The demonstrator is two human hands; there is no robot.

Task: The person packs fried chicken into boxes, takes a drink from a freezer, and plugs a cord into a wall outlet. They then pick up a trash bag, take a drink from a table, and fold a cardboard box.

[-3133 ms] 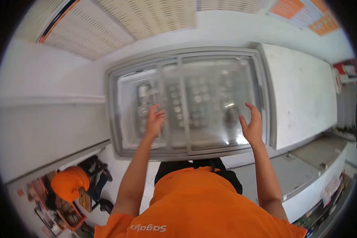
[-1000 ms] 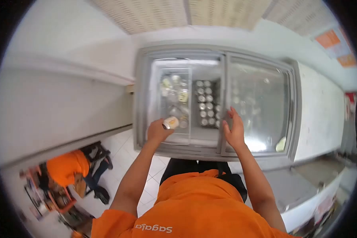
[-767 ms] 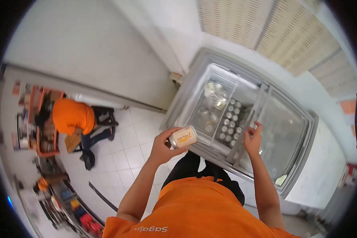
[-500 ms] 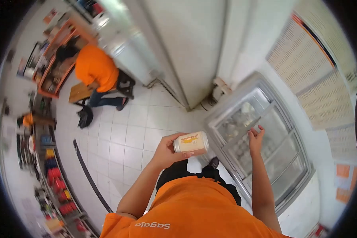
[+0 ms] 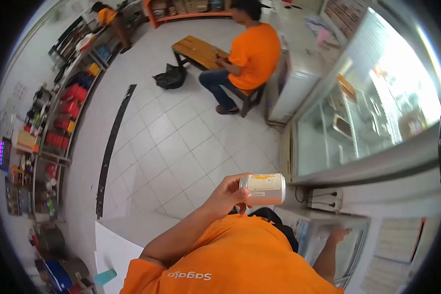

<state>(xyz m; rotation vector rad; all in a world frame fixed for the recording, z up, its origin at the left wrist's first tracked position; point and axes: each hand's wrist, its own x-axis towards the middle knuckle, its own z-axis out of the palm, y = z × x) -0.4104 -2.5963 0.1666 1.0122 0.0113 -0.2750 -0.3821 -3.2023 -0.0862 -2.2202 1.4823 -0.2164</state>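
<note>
My left hand is wrapped round a can, which lies on its side in the grip. It has a silvery rim at each end, a cream and yellow label, and a pinkish-orange lower part. Low on the right, my right hand is over the glass-topped chest freezer, near its far edge. Its fingers look stretched out with nothing seen in them.
An upright glass-door fridge stands at the right. A seated person is by a wooden bench, a black bag on the floor. Shelves line the left; another person stands behind. White sockets are on the wall.
My view has swung up and right, bringing the bench, seated person and glass-door fridge into fuller view. The can stays in my left hand; my right hand remains over the freezer, lower in view.
</note>
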